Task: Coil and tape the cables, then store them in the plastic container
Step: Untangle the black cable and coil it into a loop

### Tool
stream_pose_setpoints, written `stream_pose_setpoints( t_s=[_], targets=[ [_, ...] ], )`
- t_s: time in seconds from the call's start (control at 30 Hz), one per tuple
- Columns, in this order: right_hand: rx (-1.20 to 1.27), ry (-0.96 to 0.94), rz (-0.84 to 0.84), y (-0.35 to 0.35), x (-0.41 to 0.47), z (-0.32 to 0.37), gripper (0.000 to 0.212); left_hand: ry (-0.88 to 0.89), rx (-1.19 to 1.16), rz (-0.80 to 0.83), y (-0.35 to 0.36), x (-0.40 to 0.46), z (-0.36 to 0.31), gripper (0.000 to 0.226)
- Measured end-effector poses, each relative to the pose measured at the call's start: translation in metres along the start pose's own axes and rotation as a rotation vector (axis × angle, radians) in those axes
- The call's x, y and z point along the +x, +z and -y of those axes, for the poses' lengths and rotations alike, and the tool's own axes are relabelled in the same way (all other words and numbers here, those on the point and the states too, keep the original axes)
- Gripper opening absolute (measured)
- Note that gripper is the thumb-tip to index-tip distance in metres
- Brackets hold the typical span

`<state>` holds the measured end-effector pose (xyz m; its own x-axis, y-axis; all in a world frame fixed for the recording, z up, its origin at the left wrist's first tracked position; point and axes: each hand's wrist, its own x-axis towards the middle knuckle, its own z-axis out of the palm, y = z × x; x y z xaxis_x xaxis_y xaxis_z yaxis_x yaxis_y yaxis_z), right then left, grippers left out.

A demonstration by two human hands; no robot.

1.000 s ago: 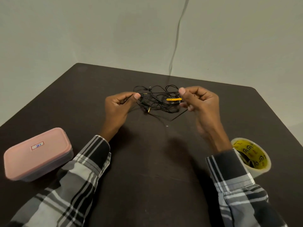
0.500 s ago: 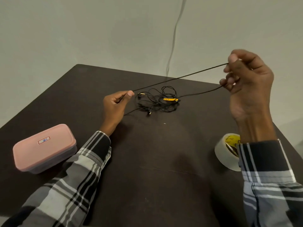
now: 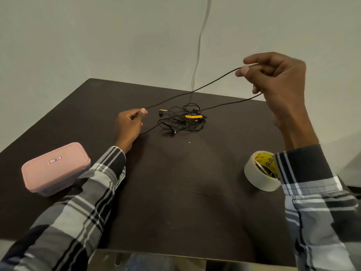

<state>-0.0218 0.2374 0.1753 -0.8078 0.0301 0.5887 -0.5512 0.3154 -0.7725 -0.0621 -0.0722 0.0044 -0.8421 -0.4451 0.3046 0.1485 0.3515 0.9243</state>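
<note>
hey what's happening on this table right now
A person is untangling a black earphone cable. The left hand pinches one part of it low by the table, while the right hand holds another part raised, so a length stretches between them. The rest lies in a tangle on the table. Nothing is coiled or taped yet: the tape roll sits unused near the right sleeve, and the pink plastic container stands with its lid on at the left.
</note>
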Motion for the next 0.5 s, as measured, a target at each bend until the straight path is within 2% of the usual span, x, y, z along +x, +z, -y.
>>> stream_pose_setpoints(
  t_s=[0.07,0.17,0.2,0.4,0.5],
  targets=[
    [-0.05,-0.016,-0.07,-0.004,0.001,-0.005,0.02,0.005,0.068,-0.027,-0.003,0.001,0.0,0.027],
    [-0.124,-0.033,-0.194,-0.01,0.001,-0.012,0.019,0.023,0.219,-0.047,-0.007,-0.001,-0.006,0.062],
    [-0.142,-0.039,-0.204,-0.011,0.0,-0.013,0.017,0.006,0.242,-0.046,-0.009,-0.002,-0.009,0.067],
    [-0.204,-0.018,-0.162,-0.005,-0.004,-0.021,0.013,-0.074,0.276,-0.025,-0.009,-0.005,-0.016,0.064],
    [-0.275,0.017,-0.249,-0.004,-0.006,-0.028,0.013,-0.045,0.279,-0.031,-0.011,-0.003,-0.021,0.061]
  ],
)
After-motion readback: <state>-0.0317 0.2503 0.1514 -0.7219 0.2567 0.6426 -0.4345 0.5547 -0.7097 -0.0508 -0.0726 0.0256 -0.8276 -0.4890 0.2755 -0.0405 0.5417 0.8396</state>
